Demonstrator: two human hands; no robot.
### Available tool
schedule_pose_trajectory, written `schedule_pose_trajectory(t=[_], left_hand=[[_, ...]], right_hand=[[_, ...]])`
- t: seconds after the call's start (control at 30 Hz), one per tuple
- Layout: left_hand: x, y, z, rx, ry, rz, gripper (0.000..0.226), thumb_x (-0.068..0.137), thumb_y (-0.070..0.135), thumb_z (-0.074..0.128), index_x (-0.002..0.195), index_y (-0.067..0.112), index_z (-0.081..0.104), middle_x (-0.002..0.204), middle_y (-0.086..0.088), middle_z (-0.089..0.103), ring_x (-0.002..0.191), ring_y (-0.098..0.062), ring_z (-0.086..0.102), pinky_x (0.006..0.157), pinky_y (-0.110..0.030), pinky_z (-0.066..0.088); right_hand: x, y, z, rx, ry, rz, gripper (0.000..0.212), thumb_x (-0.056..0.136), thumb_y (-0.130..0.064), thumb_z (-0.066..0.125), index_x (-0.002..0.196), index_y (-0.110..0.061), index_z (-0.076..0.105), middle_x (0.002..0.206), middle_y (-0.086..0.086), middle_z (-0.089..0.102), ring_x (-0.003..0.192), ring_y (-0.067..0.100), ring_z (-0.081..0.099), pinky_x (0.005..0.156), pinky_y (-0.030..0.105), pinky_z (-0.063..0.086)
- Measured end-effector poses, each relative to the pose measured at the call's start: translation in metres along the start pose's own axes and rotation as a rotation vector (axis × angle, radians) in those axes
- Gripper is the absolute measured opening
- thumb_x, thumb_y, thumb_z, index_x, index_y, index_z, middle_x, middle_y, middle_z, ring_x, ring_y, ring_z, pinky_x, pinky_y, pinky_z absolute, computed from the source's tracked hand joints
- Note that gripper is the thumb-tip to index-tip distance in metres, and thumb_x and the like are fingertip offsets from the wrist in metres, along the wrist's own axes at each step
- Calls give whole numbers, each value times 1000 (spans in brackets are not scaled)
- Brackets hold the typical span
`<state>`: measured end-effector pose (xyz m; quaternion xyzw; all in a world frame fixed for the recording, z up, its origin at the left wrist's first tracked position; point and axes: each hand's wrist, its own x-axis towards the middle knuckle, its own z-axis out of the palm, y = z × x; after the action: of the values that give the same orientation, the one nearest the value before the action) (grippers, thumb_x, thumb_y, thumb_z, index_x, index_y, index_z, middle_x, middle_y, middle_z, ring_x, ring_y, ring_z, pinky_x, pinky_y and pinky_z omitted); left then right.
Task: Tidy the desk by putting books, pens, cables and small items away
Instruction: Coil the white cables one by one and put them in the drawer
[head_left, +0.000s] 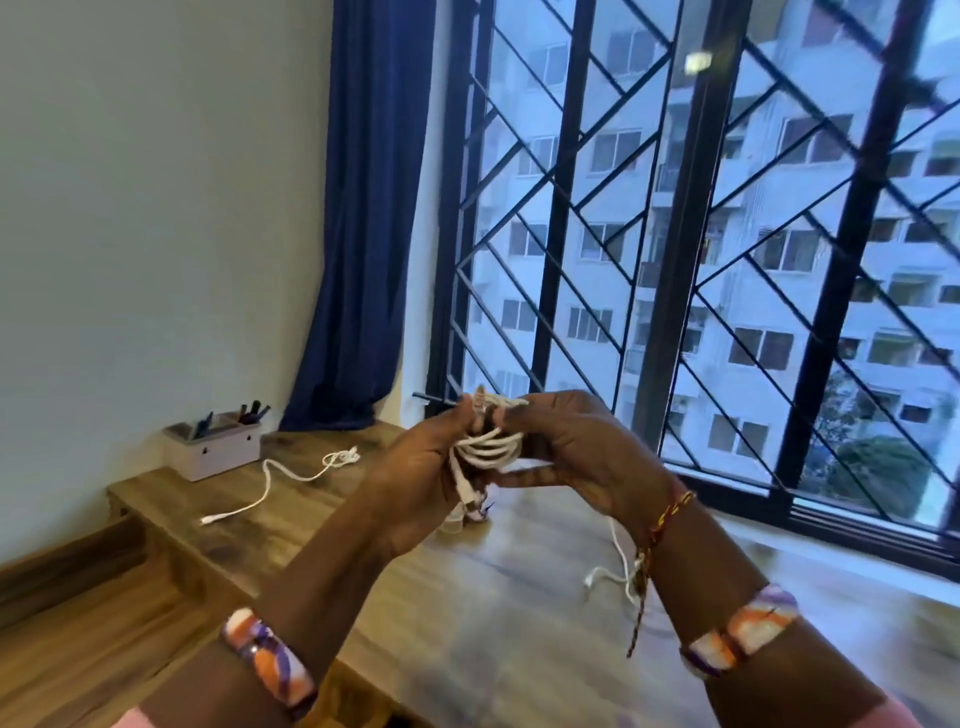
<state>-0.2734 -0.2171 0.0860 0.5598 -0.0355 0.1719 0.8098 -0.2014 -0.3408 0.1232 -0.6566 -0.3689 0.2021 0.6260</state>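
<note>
Currently the left hand (415, 467) and right hand (571, 447) both grip a coiled white cable (488, 447), raised between them above the desk (519, 649). Its loops run crosswise, hand to hand (one plug end dangles below). Likely next, the loose cable (275, 480) lies forward-left, nearer the left hand, beside the organizer (213, 449).

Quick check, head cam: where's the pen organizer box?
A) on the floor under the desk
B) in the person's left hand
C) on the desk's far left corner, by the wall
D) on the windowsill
C: the organizer box with pens in it stands on the desk at its far left corner against the wall, near the curtain; both hands are busy with a coiled white cable.
</note>
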Motion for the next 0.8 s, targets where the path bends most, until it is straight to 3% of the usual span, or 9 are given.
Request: schedule_pose_trajectory(t=[0.1, 0.17, 0.23, 0.27, 0.33, 0.43, 0.53, 0.7, 0.8], left_hand=[[42, -2, 10, 271, 115, -28, 32, 95, 34, 44, 93, 11, 66, 80, -8, 63, 67, -16, 53, 61, -28, 43], [63, 2, 13, 334, 118, -41, 27, 91, 33, 50, 79, 13, 65, 63, -1, 61, 56, -11, 49, 52, -23, 39], [82, 4, 16, 363, 6, -74, 23, 76, 37, 59, 67, 16, 61, 53, 4, 56, 48, -7, 48, 44, -18, 37], [90, 4, 17, 374, -41, -85, 24, 70, 40, 60, 65, 17, 59, 51, 5, 54, 45, -5, 46, 41, -16, 35], [103, 2, 21, 362, -79, -85, 23, 77, 37, 58, 66, 17, 56, 49, 7, 51, 40, -3, 44, 37, -14, 32], [120, -4, 34, 334, -72, -99, 20, 92, 19, 47, 75, 14, 56, 53, 6, 51, 42, -3, 40, 33, -14, 28], [126, -8, 48, 525, 42, -62, 17, 91, 18, 49, 77, 16, 58, 61, 2, 48, 52, -8, 37, 38, -17, 29], [117, -19, 53, 818, 275, 207, 19, 87, 25, 56, 86, 6, 61, 56, 4, 45, 46, -8, 36, 45, -23, 29], [104, -21, 49, 913, 361, 244, 17, 85, 22, 56, 76, 9, 61, 49, 9, 44, 43, -5, 36, 45, -23, 30]], right_hand=[[28, 0, -25, -341, 102, -251, 37, 82, -10, 65, 111, -32, 63, 101, -1, 69, 90, 16, 68, 81, 34, 57], [41, -1, -42, -455, 38, -378, 33, 83, -9, 66, 109, -29, 66, 98, -4, 71, 91, 6, 67, 84, 22, 53], [52, 0, -59, -442, 33, -412, 25, 83, -11, 66, 103, -25, 69, 87, -7, 72, 83, 1, 68, 77, 15, 52], [58, 2, -67, -438, 65, -441, 21, 83, -12, 66, 98, -26, 70, 82, -10, 72, 79, 0, 68, 75, 13, 52], [68, 7, -78, -434, 178, -507, 12, 82, -15, 67, 87, -25, 73, 76, -12, 72, 74, 0, 68, 69, 11, 51], [80, 17, -86, -260, 387, -490, 12, 83, -20, 66, 72, -21, 72, 70, -5, 73, 68, 7, 67, 68, 26, 55], [89, 24, -90, -98, 458, -388, 20, 86, -26, 63, 69, -18, 70, 72, 4, 73, 71, 20, 68, 73, 41, 55], [100, 17, -86, 301, 367, -240, 31, 90, -26, 58, 67, -6, 61, 62, 6, 65, 63, 19, 67, 58, 31, 56], [114, 18, -70, 472, 289, -105, 32, 91, -21, 57, 63, -4, 56, 49, 2, 60, 50, 15, 61, 55, 29, 54]])
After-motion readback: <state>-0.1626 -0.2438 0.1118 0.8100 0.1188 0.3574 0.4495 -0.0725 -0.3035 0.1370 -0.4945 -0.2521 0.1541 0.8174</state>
